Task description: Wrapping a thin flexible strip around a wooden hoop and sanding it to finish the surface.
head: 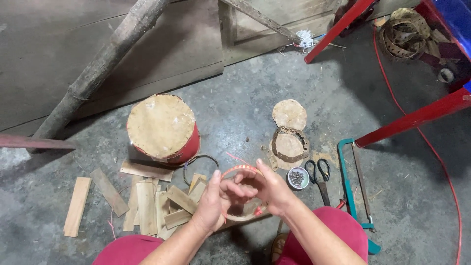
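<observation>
Showing a small round tin (pixel 298 177) of nails on the concrete floor (pixel 235 113), beside scissors (pixel 320 176). Left hand (pixel 212 201) and right hand (pixel 270 189) both clamp a bamboo hoop (pixel 244 196) held between them, above wood slats (pixel 147 201).

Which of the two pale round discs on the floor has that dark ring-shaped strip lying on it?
The nearer disc, the one closer to the small tin of nails. The dark strip circles its top, while the farther disc behind it lies bare.

Red-wrapped bamboo ring (pixel 244 194), held upright
</observation>
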